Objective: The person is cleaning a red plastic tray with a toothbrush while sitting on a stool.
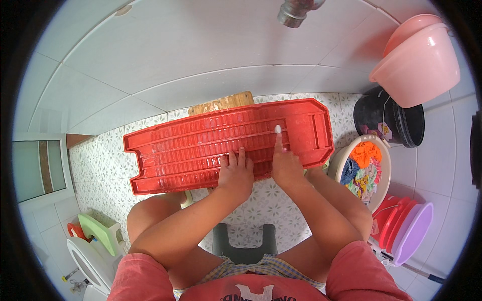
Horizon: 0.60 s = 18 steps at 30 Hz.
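Observation:
A long red plastic washboard [203, 141] with ribbed rows slants in front of my knees, wet and shiny in places. My left hand [236, 177] lies on its near edge, fingers spread over the ribs, holding nothing. To the right, my right hand [287, 167] points its index finger along the board while the other fingers curl under. A small white dab [278, 129] sits at that fingertip; whether it is cream, soap or something solid is unclear. What the curled fingers may hold is hidden.
A wooden board [222, 103] stands behind the washboard near the wall. At right are a beige tub [333, 161] of clothes, a black bucket [388, 116], pink basins [418, 66] and a purple basin [412, 233]. A toilet [90, 263] stands at lower left.

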Each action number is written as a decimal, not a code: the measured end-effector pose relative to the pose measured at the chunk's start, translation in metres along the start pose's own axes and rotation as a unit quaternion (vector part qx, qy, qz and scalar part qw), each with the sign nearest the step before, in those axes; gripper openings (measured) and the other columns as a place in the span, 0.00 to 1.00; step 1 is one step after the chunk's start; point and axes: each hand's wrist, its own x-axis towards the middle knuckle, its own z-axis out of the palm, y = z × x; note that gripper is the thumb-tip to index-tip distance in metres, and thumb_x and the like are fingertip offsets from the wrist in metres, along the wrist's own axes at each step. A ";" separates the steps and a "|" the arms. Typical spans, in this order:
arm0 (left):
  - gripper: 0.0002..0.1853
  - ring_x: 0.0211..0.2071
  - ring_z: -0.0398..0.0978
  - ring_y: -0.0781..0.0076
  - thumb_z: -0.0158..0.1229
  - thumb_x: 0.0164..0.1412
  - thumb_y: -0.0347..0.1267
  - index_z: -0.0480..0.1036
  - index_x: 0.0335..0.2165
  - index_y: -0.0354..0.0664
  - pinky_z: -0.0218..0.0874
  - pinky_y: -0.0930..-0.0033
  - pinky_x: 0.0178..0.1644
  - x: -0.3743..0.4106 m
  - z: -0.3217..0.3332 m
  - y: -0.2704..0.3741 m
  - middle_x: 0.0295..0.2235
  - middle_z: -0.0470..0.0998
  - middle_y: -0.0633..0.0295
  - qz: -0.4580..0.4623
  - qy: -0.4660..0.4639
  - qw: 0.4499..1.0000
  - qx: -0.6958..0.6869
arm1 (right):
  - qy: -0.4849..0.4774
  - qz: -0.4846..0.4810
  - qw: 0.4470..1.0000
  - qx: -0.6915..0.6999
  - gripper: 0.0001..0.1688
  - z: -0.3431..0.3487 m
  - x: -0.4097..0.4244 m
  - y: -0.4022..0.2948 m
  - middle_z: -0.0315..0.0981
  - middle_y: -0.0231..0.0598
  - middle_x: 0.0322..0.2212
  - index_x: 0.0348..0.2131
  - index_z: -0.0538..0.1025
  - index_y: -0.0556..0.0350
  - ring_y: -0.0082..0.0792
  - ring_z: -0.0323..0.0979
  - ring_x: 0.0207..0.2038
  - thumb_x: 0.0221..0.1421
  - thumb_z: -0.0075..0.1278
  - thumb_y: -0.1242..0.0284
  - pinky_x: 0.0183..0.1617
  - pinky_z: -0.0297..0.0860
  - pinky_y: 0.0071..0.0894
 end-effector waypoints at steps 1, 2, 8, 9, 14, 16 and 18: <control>0.30 0.56 0.50 0.44 0.45 0.50 0.34 0.53 0.52 0.34 0.44 0.47 0.56 0.000 0.001 0.000 0.57 0.46 0.42 0.000 0.002 1.000 0.001 | 0.016 0.025 1.000 0.001 0.39 0.002 0.001 0.003 0.68 0.62 0.34 0.57 0.39 0.66 0.51 0.72 0.33 0.50 0.36 0.77 0.39 0.68 0.43; 0.30 0.56 0.50 0.44 0.45 0.50 0.34 0.53 0.52 0.34 0.44 0.47 0.56 0.001 0.001 0.000 0.57 0.46 0.42 0.000 0.004 1.000 0.001 | 0.032 0.049 0.998 0.002 0.39 0.002 0.002 0.005 0.68 0.62 0.35 0.57 0.39 0.66 0.51 0.72 0.33 0.50 0.36 0.78 0.39 0.68 0.43; 0.30 0.55 0.50 0.44 0.45 0.50 0.34 0.53 0.52 0.34 0.44 0.46 0.55 0.001 0.001 0.001 0.56 0.47 0.42 0.004 0.013 1.000 0.000 | 0.016 -0.008 1.000 0.014 0.38 0.008 0.004 0.009 0.67 0.62 0.36 0.57 0.40 0.65 0.49 0.71 0.34 0.50 0.36 0.77 0.37 0.68 0.45; 0.30 0.55 0.50 0.44 0.45 0.50 0.34 0.53 0.52 0.34 0.44 0.46 0.55 0.001 0.001 0.002 0.56 0.47 0.42 0.005 0.014 1.000 0.000 | 0.014 -0.023 1.000 0.017 0.38 0.010 0.004 0.009 0.67 0.62 0.35 0.57 0.40 0.65 0.49 0.71 0.34 0.50 0.37 0.77 0.37 0.68 0.45; 0.31 0.55 0.51 0.45 0.45 0.50 0.35 0.53 0.52 0.34 0.44 0.47 0.56 0.001 0.003 0.000 0.56 0.47 0.42 0.005 0.015 1.000 0.010 | 0.018 -0.039 0.999 -0.006 0.39 0.001 -0.001 0.002 0.67 0.61 0.33 0.58 0.41 0.64 0.50 0.71 0.33 0.49 0.37 0.77 0.36 0.69 0.44; 0.31 0.55 0.52 0.45 0.47 0.49 0.34 0.54 0.52 0.34 0.45 0.48 0.55 0.000 0.004 0.000 0.56 0.49 0.43 0.006 0.028 1.000 0.003 | 0.032 -0.013 0.999 -0.019 0.38 0.001 -0.001 0.004 0.67 0.60 0.32 0.58 0.41 0.62 0.50 0.71 0.32 0.50 0.36 0.77 0.35 0.69 0.43; 0.31 0.54 0.53 0.47 0.48 0.49 0.33 0.54 0.52 0.34 0.46 0.49 0.55 0.001 -0.001 0.001 0.55 0.51 0.43 0.016 0.042 0.999 -0.015 | 0.039 0.003 0.999 -0.026 0.38 0.003 -0.001 0.006 0.67 0.60 0.33 0.58 0.41 0.60 0.50 0.71 0.32 0.51 0.36 0.75 0.34 0.69 0.42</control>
